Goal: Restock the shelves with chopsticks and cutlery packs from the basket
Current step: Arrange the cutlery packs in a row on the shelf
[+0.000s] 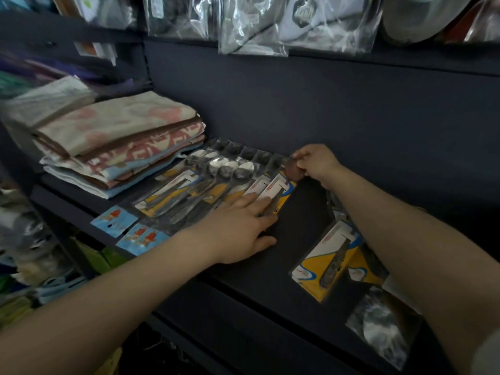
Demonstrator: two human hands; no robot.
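Several clear cutlery packs [216,180] with yellow-and-white cards lie side by side on the dark shelf [297,239]. The rightmost spoon pack [281,188] sits at the end of the row. My right hand [315,163] pinches its far top corner. My left hand [238,228] lies on its near end with straight fingers pressing down. Another cutlery pack [335,261] lies on the shelf under my right forearm. Two chopstick packs with blue cards [130,228] poke over the shelf's front edge. No basket is in view.
A stack of folded towels [113,142] fills the shelf's left end. Plastic-bagged goods [254,25] hang from the shelf above. A clear bag with a dark item [384,328] lies at the right front. Bare shelf shows between the two cutlery groups.
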